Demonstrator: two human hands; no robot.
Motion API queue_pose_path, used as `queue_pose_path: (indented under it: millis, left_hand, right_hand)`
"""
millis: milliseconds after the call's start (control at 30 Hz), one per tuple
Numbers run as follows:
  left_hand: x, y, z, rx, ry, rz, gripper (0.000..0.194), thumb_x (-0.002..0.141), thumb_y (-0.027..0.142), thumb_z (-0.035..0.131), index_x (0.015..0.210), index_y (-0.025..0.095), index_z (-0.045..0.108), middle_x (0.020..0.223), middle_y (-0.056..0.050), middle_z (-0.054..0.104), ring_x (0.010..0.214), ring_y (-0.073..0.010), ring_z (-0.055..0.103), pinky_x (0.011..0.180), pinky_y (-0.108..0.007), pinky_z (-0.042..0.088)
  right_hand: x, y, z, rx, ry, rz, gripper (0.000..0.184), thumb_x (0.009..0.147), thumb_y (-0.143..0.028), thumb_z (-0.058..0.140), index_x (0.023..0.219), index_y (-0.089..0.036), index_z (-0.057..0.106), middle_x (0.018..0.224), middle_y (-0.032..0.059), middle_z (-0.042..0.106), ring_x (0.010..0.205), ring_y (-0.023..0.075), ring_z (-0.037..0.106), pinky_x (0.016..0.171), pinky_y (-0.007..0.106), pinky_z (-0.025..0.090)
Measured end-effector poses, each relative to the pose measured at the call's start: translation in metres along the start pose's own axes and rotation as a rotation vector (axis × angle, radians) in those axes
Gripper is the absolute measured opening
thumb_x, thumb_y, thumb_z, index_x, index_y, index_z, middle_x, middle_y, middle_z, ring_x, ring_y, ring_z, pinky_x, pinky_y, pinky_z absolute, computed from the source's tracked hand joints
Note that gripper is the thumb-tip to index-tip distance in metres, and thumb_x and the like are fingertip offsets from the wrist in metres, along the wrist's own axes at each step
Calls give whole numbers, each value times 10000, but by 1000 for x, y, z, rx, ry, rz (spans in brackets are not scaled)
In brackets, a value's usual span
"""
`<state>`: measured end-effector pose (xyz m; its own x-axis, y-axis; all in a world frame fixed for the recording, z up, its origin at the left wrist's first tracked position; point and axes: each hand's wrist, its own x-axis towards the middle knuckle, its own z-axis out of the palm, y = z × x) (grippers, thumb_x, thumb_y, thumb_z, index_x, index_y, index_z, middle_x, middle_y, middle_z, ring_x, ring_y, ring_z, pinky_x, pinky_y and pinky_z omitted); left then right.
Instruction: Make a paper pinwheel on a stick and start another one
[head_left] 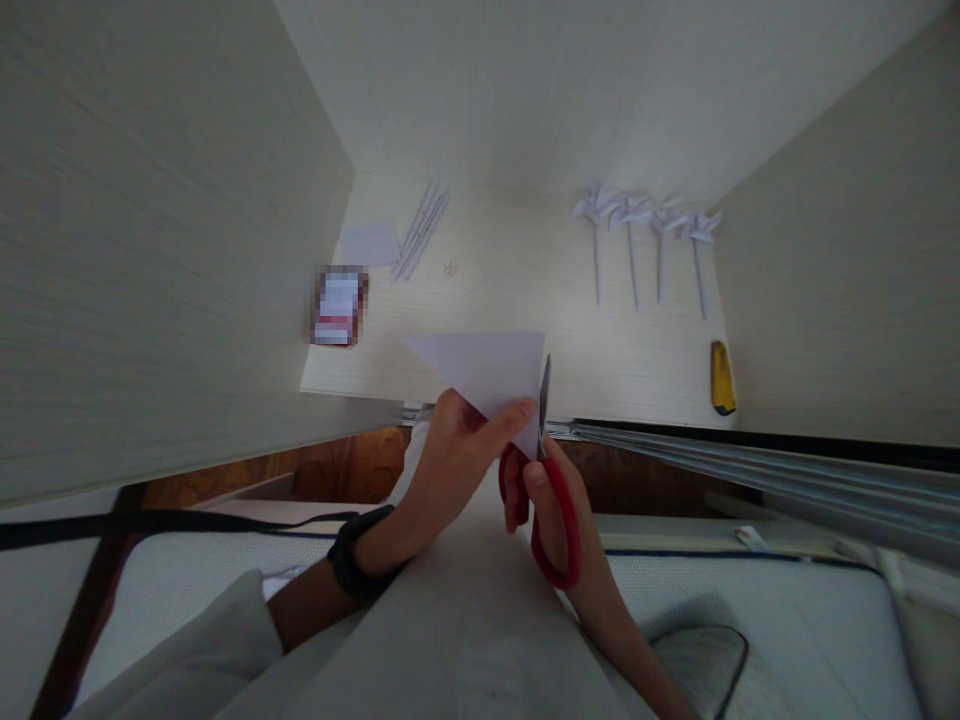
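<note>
My left hand (469,440) pinches a white sheet of paper (487,365), triangular in outline, near its lower corner. The sheet is held over the front edge of the shelf surface. In my right hand (559,500) is a pair of scissors (570,545) with red handles, thumb and fingers through the loops. The scissors' blades point up along the paper's right edge; I cannot tell whether the paper lies between them.
Several paper pinwheels (628,215) on sticks lie at the back right, above a yellow box cutter (722,378). Thin white sticks (421,232), a paper square (370,244) and a phone (339,306) are on the left. Panels (847,230) wall in the shelf.
</note>
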<state>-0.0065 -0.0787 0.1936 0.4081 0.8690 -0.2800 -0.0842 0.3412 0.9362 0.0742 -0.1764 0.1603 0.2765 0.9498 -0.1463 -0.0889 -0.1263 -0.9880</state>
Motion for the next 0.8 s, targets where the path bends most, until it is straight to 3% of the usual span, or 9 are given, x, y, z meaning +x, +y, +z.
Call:
queue_pose_path:
  millis: [300, 500, 800]
  left_hand:
    - [3, -3, 1, -17, 58, -38, 207, 670, 301, 746, 778, 143, 666, 739, -20, 697, 682, -153, 626, 626, -231, 497]
    - [5, -10, 0, -76, 80, -18, 311, 681, 348, 760, 904, 154, 664, 828, -20, 712, 747, -146, 638, 694, -227, 505]
    - [1, -7, 7, -97, 98, 10, 231, 695, 327, 755, 810, 148, 665, 735, 0, 687, 658, -123, 610, 639, -212, 497]
  right_hand:
    - [2, -3, -2, 13, -14, 12, 414, 958, -513, 466, 922, -106, 528, 615, -46, 467, 461, 28, 421, 433, 138, 378]
    - [1, -2, -5, -19, -2, 29, 363, 955, -467, 494, 905, -108, 509, 662, -40, 459, 482, 19, 411, 425, 121, 366]
    - [-1, -8, -6, 33, -46, 23, 448, 942, -559, 458, 880, -117, 491, 675, -33, 456, 498, 29, 423, 453, 148, 378]
